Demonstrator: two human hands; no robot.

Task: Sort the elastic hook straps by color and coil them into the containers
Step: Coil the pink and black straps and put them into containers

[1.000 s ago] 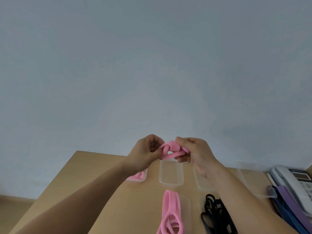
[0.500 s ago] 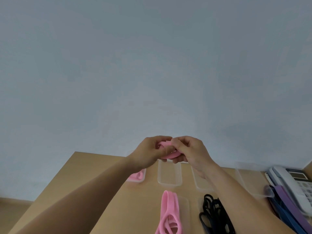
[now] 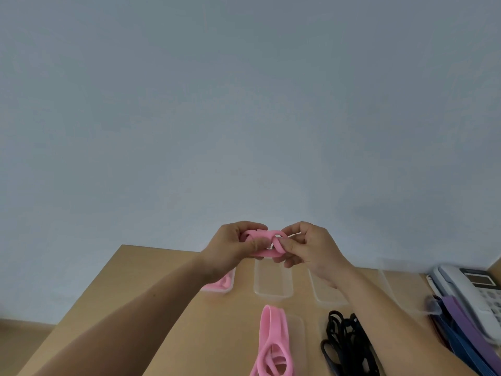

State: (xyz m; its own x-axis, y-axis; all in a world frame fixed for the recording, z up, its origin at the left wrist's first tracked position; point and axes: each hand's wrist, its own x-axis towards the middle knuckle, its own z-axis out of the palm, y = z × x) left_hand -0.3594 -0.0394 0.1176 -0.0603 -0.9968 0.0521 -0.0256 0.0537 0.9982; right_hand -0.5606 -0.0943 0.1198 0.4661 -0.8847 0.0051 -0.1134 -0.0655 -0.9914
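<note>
While the left hand (image 3: 233,249) curls its fingers round one end of a pink strap (image 3: 261,236) and the right hand (image 3: 314,248) pinches a loop at the other end, the strap sits half wound in the air above the far row of containers, clear of the counter (image 3: 151,280).

From how things lie, the job looks to be in its early part. Only the far-left container (image 3: 220,292) has anything in it, a pink coil (image 3: 222,282). The second container (image 3: 272,294) beside it looks bare. The third container (image 3: 328,301), partly behind the right forearm, and the fourth container (image 3: 401,289) show nothing inside as far as I can tell.

Loose and waiting nearer the person are more pink straps (image 3: 272,343) and a tangle of black straps (image 3: 344,346). At the right edge, by a desk telephone (image 3: 471,289), lie purple straps (image 3: 458,312) and blue straps (image 3: 455,346). No hooks can be made out.
</note>
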